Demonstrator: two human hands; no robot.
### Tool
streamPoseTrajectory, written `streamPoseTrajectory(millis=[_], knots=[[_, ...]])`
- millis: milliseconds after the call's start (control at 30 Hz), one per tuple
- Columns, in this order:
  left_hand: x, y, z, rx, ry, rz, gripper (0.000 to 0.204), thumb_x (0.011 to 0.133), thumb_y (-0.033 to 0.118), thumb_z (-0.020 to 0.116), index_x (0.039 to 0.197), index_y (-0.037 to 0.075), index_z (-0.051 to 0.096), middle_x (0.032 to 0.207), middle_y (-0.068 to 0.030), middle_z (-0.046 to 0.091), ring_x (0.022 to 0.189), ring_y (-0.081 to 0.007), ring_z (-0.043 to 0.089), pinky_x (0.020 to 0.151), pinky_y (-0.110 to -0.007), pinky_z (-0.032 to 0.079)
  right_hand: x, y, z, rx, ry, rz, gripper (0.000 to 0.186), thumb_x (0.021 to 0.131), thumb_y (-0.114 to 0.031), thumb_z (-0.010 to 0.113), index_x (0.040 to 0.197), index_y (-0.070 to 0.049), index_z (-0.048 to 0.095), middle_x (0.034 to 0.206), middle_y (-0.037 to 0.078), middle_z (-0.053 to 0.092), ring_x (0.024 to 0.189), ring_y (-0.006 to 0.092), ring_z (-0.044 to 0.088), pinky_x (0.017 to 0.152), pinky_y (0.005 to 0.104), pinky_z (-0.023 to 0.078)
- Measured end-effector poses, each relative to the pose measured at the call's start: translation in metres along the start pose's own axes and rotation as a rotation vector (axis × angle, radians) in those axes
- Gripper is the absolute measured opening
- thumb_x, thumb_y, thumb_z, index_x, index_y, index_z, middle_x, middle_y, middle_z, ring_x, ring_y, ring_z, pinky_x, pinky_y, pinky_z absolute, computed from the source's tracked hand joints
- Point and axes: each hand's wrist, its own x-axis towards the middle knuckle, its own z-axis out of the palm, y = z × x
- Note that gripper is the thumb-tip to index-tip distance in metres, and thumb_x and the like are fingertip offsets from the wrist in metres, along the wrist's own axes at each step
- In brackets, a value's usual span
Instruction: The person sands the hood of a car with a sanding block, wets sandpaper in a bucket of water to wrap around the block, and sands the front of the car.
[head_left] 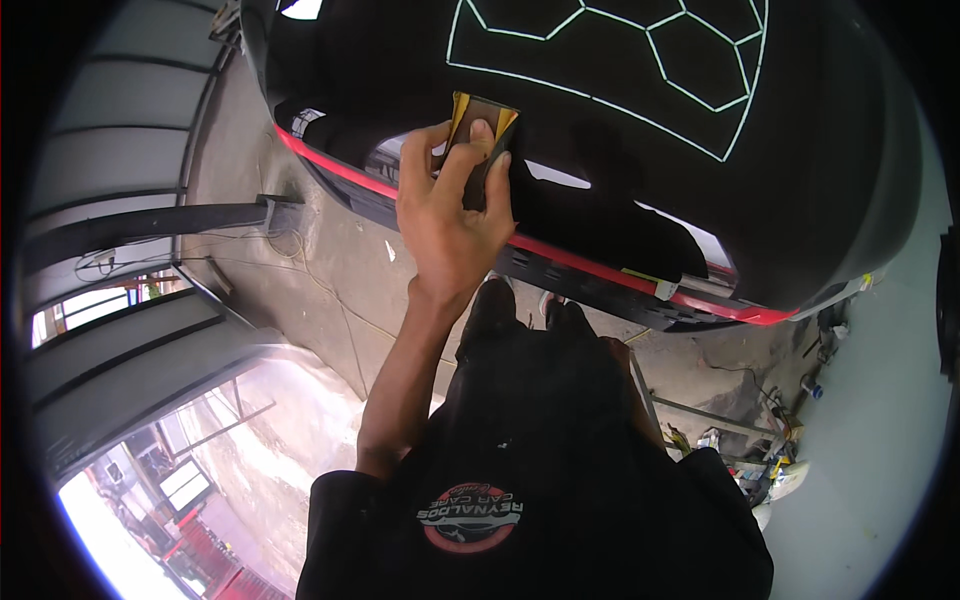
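Note:
My left hand (455, 215) grips a small rectangular block (483, 112) with a dark brown face and yellow along its two sides. One finger lies along the block's top and the others curl round its edges. The block rests against the glossy black panel of a car (600, 130), above a red trim strip (570, 260). My right arm (640, 400) hangs down beside my body. Of my right hand (614, 347) only a bit shows near my thigh, and its fingers are hidden.
Hexagonal light lines reflect in the car panel. Below lies a concrete floor (330, 280) with a thin cable (345, 320) across it. A dark post (160, 222) stands at left. Bottles and loose items (785, 440) lie along the pale wall (860, 450) at right.

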Motion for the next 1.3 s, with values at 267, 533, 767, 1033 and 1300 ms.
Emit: streamPoseTrajectory(millis=[267,533,767,1033,1300], knots=[[0.004,0.001,0.003,-0.014,0.007,-0.022,0.022,0.078,-0.004,0.076,0.1,-0.001,0.071,0.101,-0.0142,0.061,0.074,-0.0223,0.06,0.067,-0.031,0.049,0.003,-0.011,-0.01,0.062,-0.012,0.063,0.038,0.085,-0.036,0.072,0.099,-0.001,0.073,0.082,0.011,0.072,0.078,0.0169,0.068,0.075,0.0317,0.054],[0.004,-0.001,0.005,-0.03,-0.028,-0.001,0.026,0.076,-0.001,0.078,0.1,0.002,0.071,0.103,-0.0169,0.058,0.084,-0.0323,0.063,0.069,-0.039,0.052,-0.014,-0.064,-0.029,0.317,0.004,0.262,0.044,0.087,-0.044,0.073,0.089,0.0,0.073,0.067,0.005,0.067,0.067,0.0105,0.062,0.067,0.0298,0.051],[0.028,-0.012,-0.039,-0.229,0.223,-0.001,0.022,0.076,-0.001,0.078,0.097,-0.002,0.07,0.099,-0.0144,0.061,0.087,-0.0235,0.062,0.074,-0.03,0.049,-0.01,-0.022,-0.029,0.341,0.136,0.337,0.05,0.085,-0.051,0.075,0.075,-0.002,0.068,0.058,-0.002,0.056,0.056,0.0093,0.048,0.056,0.0329,0.043],[-0.024,-0.081,-0.081,-0.468,-0.043,-0.035,0.026,0.075,-0.003,0.076,0.1,-0.002,0.069,0.102,-0.0135,0.062,0.09,-0.0247,0.063,0.077,-0.031,0.049,-0.07,-0.134,-0.035,0.799,-0.126,0.134,0.027,0.085,-0.022,0.072,0.101,0.0,0.072,0.09,0.003,0.073,0.085,0.0127,0.066,0.081,0.0293,0.053],[-0.115,-0.12,-0.098,-0.634,-0.692,-0.074,0.029,0.075,0.002,0.078,0.103,0.001,0.07,0.103,-0.0152,0.061,0.082,-0.0292,0.063,0.073,-0.034,0.051,-0.103,-0.444,-0.141,-0.237,0.714,-0.364,0.034,0.072,-0.026,0.086,0.06,-0.007,0.06,0.059,0.005,0.057,0.059,0.0239,0.052,0.06,0.0373,0.041]])
